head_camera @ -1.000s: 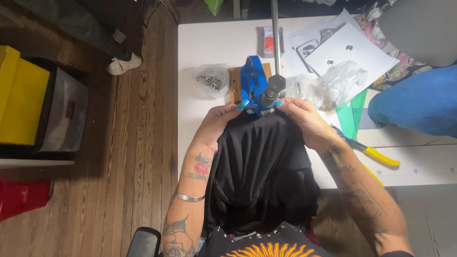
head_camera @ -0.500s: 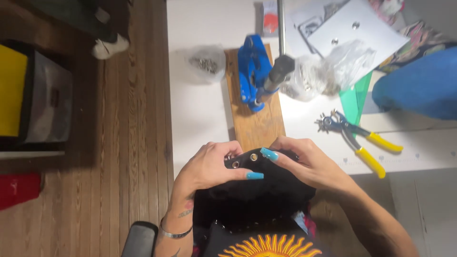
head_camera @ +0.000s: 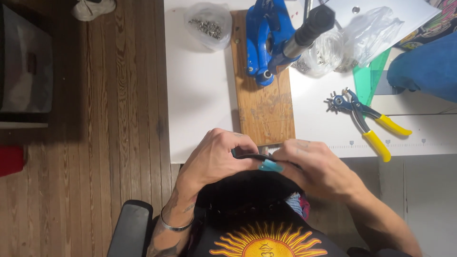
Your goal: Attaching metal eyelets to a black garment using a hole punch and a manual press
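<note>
At the near edge of the counter [head_camera: 200,109], just below the wooden board [head_camera: 264,107]: black garment [head_camera: 252,190] gathered in the lap, its upper hem pinched between both hands. Left hand [head_camera: 214,159] curled closed over the hem from the left, fingers folded down onto the fabric. Right hand [head_camera: 316,166] closed on the same hem from the right, thumb with turquoise nail pressed against the dark edge. Hands almost touching at the middle, well short of the blue hand press [head_camera: 266,40] bolted upright at the far end of the board.

Step in hand, as judged: inspection or positioning of a spot on the hem, away from the press. Exact detail under the fingers hidden; presence of a fastener there not determinable.

Next move, as judged: hem lifted forward across the board and seated flat under the press head, both grips kept taut, fabric free of folds, then one hand freed for the black lever handle [head_camera: 316,21].

Within reach: bag of small metal parts [head_camera: 208,26] left of the press, second clear bag [head_camera: 342,45] to its right, yellow-handled punch pliers [head_camera: 366,121] lying flat, well apart from both hands.
</note>
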